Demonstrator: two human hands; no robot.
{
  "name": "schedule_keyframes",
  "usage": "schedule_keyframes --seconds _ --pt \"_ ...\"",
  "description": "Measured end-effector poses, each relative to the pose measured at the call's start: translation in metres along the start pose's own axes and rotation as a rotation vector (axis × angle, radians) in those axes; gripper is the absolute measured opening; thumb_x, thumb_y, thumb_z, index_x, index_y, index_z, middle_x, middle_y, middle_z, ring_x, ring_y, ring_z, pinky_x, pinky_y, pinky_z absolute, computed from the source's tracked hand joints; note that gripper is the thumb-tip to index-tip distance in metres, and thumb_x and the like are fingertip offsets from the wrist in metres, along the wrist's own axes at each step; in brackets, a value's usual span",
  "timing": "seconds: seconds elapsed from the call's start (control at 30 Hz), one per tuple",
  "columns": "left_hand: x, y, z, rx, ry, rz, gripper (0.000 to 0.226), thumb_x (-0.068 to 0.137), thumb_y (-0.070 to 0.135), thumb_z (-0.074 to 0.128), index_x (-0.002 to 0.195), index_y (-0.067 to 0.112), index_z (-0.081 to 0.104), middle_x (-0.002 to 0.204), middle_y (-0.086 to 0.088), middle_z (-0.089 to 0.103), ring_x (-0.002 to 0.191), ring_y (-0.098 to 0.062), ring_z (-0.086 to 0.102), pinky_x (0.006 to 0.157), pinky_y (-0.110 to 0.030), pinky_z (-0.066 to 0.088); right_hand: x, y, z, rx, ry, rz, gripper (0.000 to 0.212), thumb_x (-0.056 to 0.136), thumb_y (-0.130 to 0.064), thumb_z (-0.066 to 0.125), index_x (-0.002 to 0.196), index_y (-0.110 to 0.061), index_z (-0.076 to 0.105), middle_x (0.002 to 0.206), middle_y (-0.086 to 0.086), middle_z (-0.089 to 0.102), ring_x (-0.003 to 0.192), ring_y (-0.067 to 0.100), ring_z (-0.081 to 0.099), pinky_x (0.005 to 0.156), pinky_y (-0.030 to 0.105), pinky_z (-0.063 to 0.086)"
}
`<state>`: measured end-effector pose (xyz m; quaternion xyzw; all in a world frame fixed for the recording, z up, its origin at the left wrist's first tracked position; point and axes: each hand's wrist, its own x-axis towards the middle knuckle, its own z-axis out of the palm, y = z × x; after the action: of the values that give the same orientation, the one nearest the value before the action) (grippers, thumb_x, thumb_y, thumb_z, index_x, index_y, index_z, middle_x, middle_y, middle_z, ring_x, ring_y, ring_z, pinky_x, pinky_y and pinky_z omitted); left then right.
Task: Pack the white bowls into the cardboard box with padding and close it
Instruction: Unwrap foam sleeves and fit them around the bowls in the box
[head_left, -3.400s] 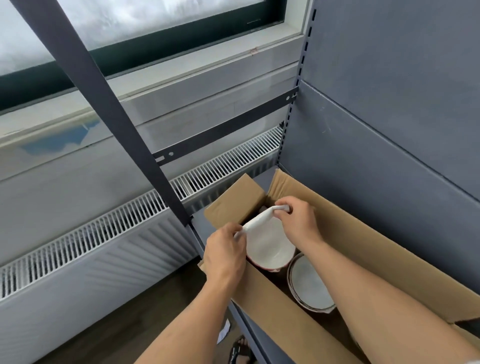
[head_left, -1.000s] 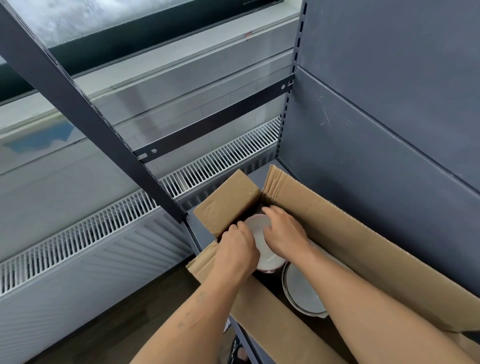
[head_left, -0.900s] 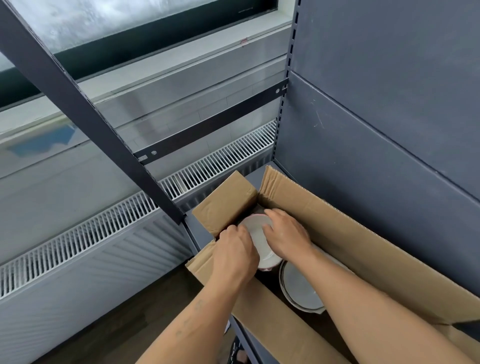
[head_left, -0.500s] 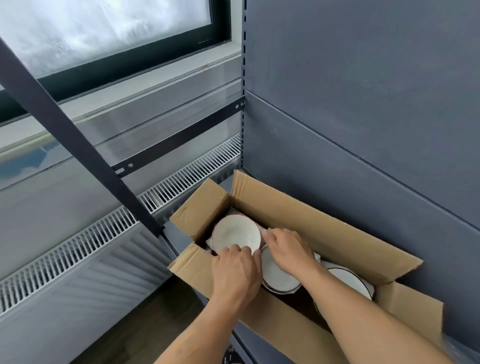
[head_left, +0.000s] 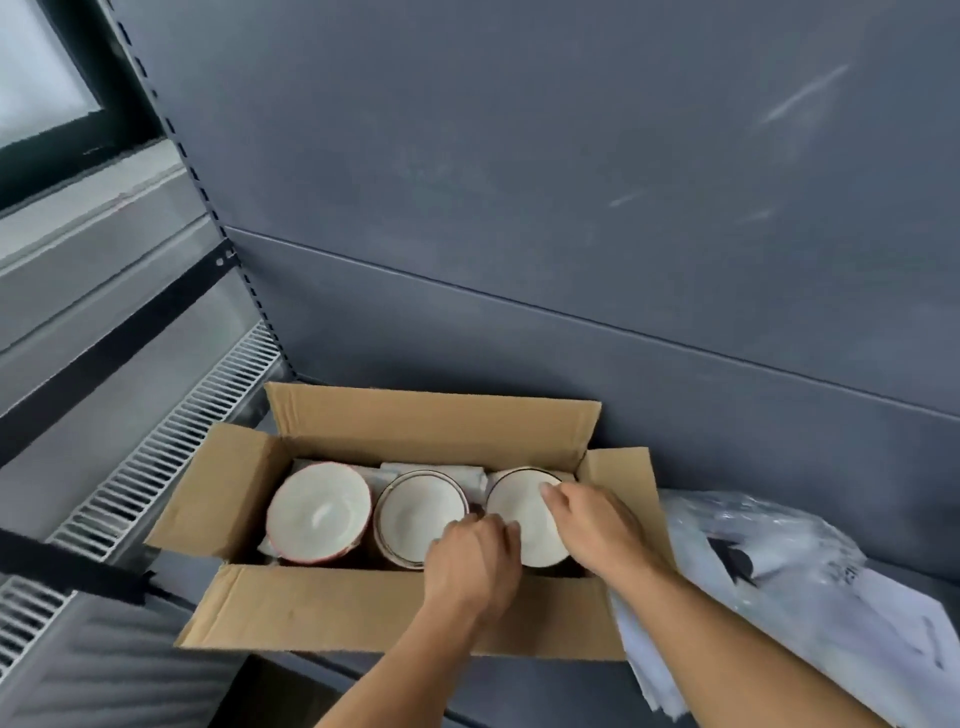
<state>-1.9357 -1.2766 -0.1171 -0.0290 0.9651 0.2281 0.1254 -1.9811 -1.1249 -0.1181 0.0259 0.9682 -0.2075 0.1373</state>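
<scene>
While three white bowls (head_left: 415, 514) sit in a row inside the open cardboard box (head_left: 363, 618) on the shelf (head_left: 561, 680), the right hand (head_left: 589, 522) curls its fingers (head_left: 550, 491) over the rightmost bowl (head_left: 514, 501). The left hand (head_left: 472, 564) meets that bowl's edge with curled fingers, its grip unclear. Seating seems nearly finished; next come padding (head_left: 467, 474) on top, then four flaps.

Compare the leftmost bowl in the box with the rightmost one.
The leftmost bowl has a red rim; the rightmost bowl has a dark one. The leftmost bowl is untouched and shows whole, while the rightmost bowl is partly covered by both hands: the left hand at its near edge, the right hand over its right side. Both are white inside and sit mouth up in the cardboard box, with white padding along its back.
</scene>
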Motion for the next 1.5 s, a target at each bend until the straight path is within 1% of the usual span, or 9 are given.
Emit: schedule_keyframes --seconds 0.1,0.47,0.57,0.7,0.9,1.1,1.23,1.37,1.5 --pt "-0.002 0.024 0.010 0.025 -0.046 0.076 0.047 0.099 0.044 0.029 0.097 0.015 0.066 0.102 -0.007 0.066 0.098 -0.029 0.061 0.083 -0.039 0.051 -0.020 0.029 -0.010 0.012 0.086 0.062 0.041 0.101 -0.047 0.034 0.069 -0.024 0.045 0.080 0.000 0.058 0.078 0.022 0.053 0.063 0.033 0.038" --pt "-0.022 0.110 0.047 0.082 -0.188 0.252 0.034 0.098 0.033 0.035 0.094 0.013 0.062 0.095 -0.006 0.062 0.082 -0.027 0.058 0.067 -0.031 0.047 -0.073 0.127 -0.036 0.089 0.218 0.268 0.032 0.101 -0.040 0.036 0.078 -0.022 0.051 0.095 0.002 0.061 0.090 0.022 0.055 0.071 0.035 0.047" --pt "-0.028 0.126 0.061 0.116 -0.251 0.253 0.027 0.096 0.023 0.038 0.097 0.011 0.062 0.101 -0.008 0.065 0.089 -0.027 0.062 0.064 -0.028 0.042 -0.083 0.150 -0.031 0.085 0.156 0.315 0.032 0.100 -0.039 0.038 0.100 -0.019 0.063 0.100 0.001 0.058 0.101 0.023 0.059 0.075 0.034 0.050" --pt "-0.035 0.140 0.078 0.175 -0.347 0.231 0.025 0.095 0.011 0.043 0.115 0.009 0.058 0.116 -0.011 0.062 0.106 -0.029 0.062 0.077 -0.031 0.046 -0.096 0.167 -0.010 0.137 -0.028 0.312 0.045 0.094 -0.050 0.050 0.130 -0.024 0.055 0.126 -0.002 0.058 0.114 0.018 0.057 0.087 0.032 0.049" --pt "-0.033 0.142 0.090 0.161 -0.348 0.166 0.031 0.097 0.012 0.045 0.127 0.010 0.054 0.123 -0.011 0.060 0.112 -0.028 0.059 0.088 -0.032 0.046 -0.110 0.165 0.034 0.038 -0.312 0.194 0.077 0.066 -0.069 0.063 0.128 -0.025 0.047 0.123 0.000 0.050 0.117 0.022 0.048 0.087 0.038 0.047" --pt "-0.027 0.143 0.096 0.260 -0.376 0.223 0.043 0.088 -0.001 0.047 0.129 0.012 0.052 0.128 -0.009 0.058 0.113 -0.022 0.059 0.085 -0.025 0.047 -0.107 0.173 0.041 0.050 -0.249 0.187 0.043 0.087 -0.040 0.053 0.124 -0.018 0.049 0.120 0.009 0.055 0.112 0.028 0.053 0.086 0.037 0.049" --pt "-0.025 0.145 0.105 0.242 -0.374 0.264 0.048 0.086 -0.002 0.046 0.131 0.015 0.053 0.132 -0.005 0.057 0.118 -0.022 0.057 0.090 -0.026 0.048 -0.105 0.185 0.026 0.108 -0.219 0.229 0.043 0.086 -0.041 0.052 0.124 -0.021 0.051 0.120 0.006 0.059 0.107 0.026 0.059 0.082 0.035 0.051" --pt "-0.029 0.151 0.113 0.258 -0.390 0.317 0.037 0.093 0.008 0.046 0.128 0.016 0.055 0.128 -0.004 0.059 0.117 -0.022 0.057 0.091 -0.028 0.049 -0.099 0.197 0.006 0.188 -0.171 0.307 0.061 0.082 -0.067 0.052 0.128 -0.026 0.052 0.124 -0.003 0.062 0.109 0.021 0.061 0.083 0.035 0.051" --pt "-0.033 0.150 0.123 0.170 -0.439 0.278 0.036 0.095 0.011 0.046 0.129 0.017 0.053 0.129 -0.001 0.059 0.117 -0.016 0.057 0.094 -0.022 0.047 -0.078 0.202 -0.005 0.179 -0.074 0.323 0.048 0.097 -0.046 0.047 0.139 -0.022 0.046 0.135 0.002 0.057 0.119 0.022 0.056 0.090 0.036 0.050"
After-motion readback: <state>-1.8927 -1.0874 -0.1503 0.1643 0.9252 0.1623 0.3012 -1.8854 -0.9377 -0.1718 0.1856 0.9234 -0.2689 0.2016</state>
